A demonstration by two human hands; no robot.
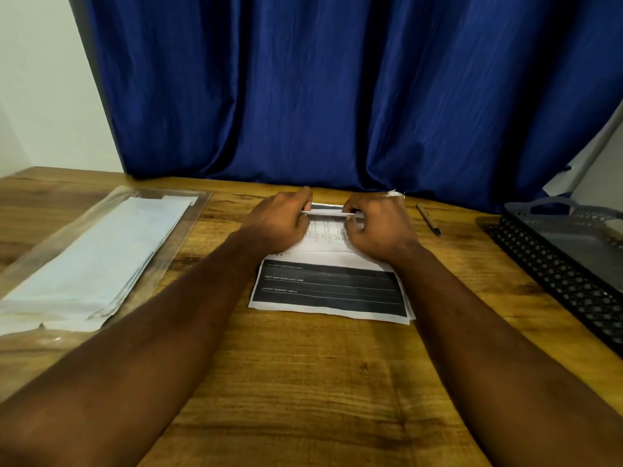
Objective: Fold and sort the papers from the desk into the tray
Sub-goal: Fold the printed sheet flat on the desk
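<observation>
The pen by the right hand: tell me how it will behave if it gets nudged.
The pen looks slim and round, lying flat on the smooth wooden desk, so a nudge would probably roll or skid it. It seems light for its length, and likely stiff. Nothing shows beside it to stop it, though the black tray stands further right.

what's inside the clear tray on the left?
The clear tray holds a stack of folded white papers, lying lengthwise. How many sheets there are, and whether anything lies beneath them, can't be seen: the top paper covers the rest.
</observation>
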